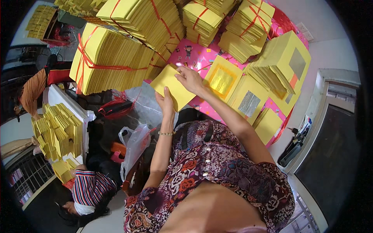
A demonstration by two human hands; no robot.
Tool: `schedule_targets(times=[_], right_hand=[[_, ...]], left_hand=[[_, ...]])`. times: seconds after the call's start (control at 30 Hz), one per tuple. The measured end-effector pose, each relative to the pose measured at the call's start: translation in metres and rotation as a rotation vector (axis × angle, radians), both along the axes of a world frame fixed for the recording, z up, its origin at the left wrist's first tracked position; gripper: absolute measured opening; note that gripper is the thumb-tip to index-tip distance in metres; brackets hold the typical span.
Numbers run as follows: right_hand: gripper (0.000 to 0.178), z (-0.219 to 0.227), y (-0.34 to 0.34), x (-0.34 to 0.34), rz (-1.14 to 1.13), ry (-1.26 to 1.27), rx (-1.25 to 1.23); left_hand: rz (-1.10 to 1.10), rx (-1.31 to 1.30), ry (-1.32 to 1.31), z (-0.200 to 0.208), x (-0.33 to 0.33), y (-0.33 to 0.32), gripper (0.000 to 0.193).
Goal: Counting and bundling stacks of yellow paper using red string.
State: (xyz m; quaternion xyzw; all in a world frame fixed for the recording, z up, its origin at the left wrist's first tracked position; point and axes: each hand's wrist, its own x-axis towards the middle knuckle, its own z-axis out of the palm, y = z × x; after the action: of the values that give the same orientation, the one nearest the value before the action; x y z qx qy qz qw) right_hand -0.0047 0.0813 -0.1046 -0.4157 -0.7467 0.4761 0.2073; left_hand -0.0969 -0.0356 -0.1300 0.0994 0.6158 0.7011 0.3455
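Note:
Between my hands is a piece of plain yellow paper (pixel 181 96), tilted above the table's near edge; whether it is one sheet or a folded few, I cannot tell. My left hand (pixel 165 101) grips its lower left edge, with the thumb on top. Across its upper right edge, my right hand (pixel 189 79) is closed with curled fingers on the paper. Just right of my right hand lies yellow paper with a gold foil square (pixel 222 82). Beside that, another yellow sheet carries a silver foil square (pixel 249 103).
Large bundles of yellow paper (pixel 112 58) tied with red string stand at left and behind. A leaning stack (pixel 278 66) and a smaller pile (pixel 268 126) sit on the pink patterned table cover (pixel 186 52). A plastic bag (pixel 135 145) hangs left. Other people work beside a paper-laden table (pixel 68 105).

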Motion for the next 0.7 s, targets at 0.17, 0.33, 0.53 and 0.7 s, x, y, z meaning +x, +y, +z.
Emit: schedule_targets(times=[0.17, 0.33, 0.53, 0.7], right_hand=[[0.029, -0.024, 0.003, 0.002, 0.003, -0.019, 0.078], [0.042, -0.036, 0.002, 0.011, -0.039, -0.169, 0.080], [0.080, -0.076, 0.029, 0.024, 0.074, -0.370, -0.388], [0.097, -0.063, 0.024, 0.020, 0.201, -0.456, -0.432]], left_hand=[[0.053, -0.078, 0.010, -0.019, 0.007, 0.006, 0.028], [0.019, -0.162, 0.174, -0.045, 0.011, 0.003, 0.035], [-0.279, -0.504, 0.303, -0.039, -0.010, 0.004, 0.052], [-0.067, -0.516, 0.131, -0.062, -0.004, -0.017, 0.065]])
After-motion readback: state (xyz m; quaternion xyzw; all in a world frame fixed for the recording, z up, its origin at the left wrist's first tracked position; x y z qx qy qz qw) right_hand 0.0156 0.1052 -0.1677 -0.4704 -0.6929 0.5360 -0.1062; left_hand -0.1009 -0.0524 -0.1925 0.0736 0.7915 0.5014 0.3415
